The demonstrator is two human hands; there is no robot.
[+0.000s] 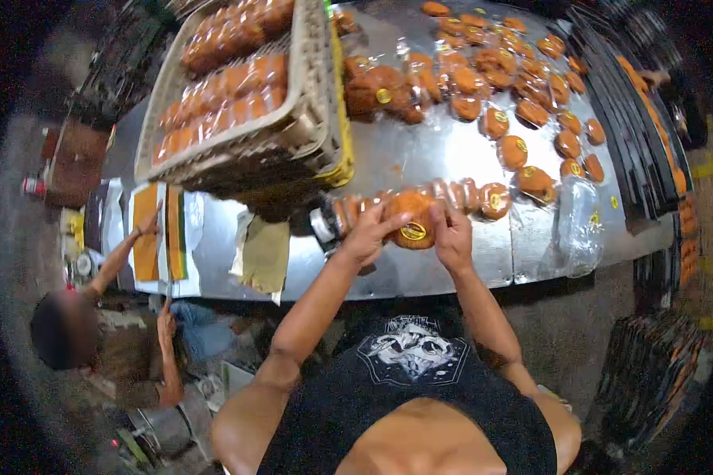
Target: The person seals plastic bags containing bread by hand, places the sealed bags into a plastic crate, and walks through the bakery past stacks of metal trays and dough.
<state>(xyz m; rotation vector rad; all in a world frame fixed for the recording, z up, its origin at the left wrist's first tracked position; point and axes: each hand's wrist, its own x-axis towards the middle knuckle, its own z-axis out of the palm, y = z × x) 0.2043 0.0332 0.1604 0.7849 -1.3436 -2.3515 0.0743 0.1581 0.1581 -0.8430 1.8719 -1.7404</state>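
Observation:
My left hand and my right hand grip opposite sides of a round orange-brown bun in clear wrap, its yellow sticker facing up. It is held over the near edge of the metal table. Just beyond my hands lies a row of wrapped buns, partly hidden by my fingers and the held bun. Beside my left hand is a black-and-white object whose kind I cannot make out. Many more wrapped buns are scattered over the far right of the table.
Stacked crates with wrapped buns inside stand left of centre on the metal table. Clear plastic bags lie at the right. A person works at the left over an orange slab. Dark trays line the right side.

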